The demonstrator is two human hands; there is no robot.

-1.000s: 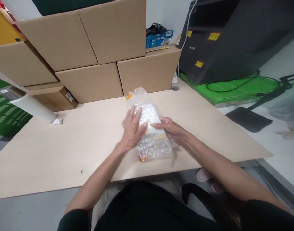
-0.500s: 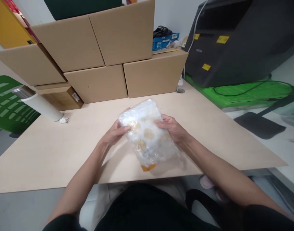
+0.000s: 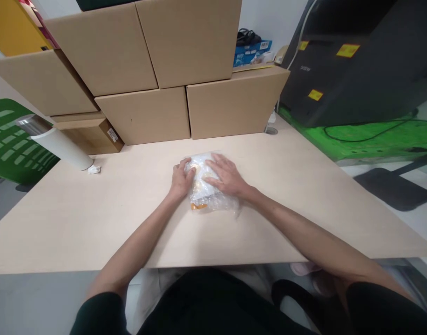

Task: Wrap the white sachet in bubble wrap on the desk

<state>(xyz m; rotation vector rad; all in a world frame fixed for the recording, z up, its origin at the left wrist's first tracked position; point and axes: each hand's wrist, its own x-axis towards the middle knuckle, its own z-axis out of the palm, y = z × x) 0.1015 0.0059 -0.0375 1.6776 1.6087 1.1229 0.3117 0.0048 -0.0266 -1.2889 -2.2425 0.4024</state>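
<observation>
A clear plastic bag [image 3: 216, 203] with a folded white item patterned with gold-tan round spots inside lies flat on the table, in front of the boxes. An orange patch [image 3: 198, 206] shows at its near left corner. My left hand [image 3: 182, 179] rests on the bag's left edge, fingers slightly bent and thumb apart from them. Across the bag's top and right side lies my right hand [image 3: 227, 176], open, palm down with fingers spread. It hides part of the spotted item.
Cardboard boxes [image 3: 143, 118] are stacked along the back of the table [image 3: 111, 223]. A white bottle with a metallic top [image 3: 64, 149] leans at left, beside a crumpled white scrap [image 3: 94, 170]. At right a large black machine [image 3: 339, 79] stands on a green surface [image 3: 374, 132].
The bag has gone from being held up between both hands to lying on the table, farther from me. My right hand has shifted from its side edge to flat on top.
</observation>
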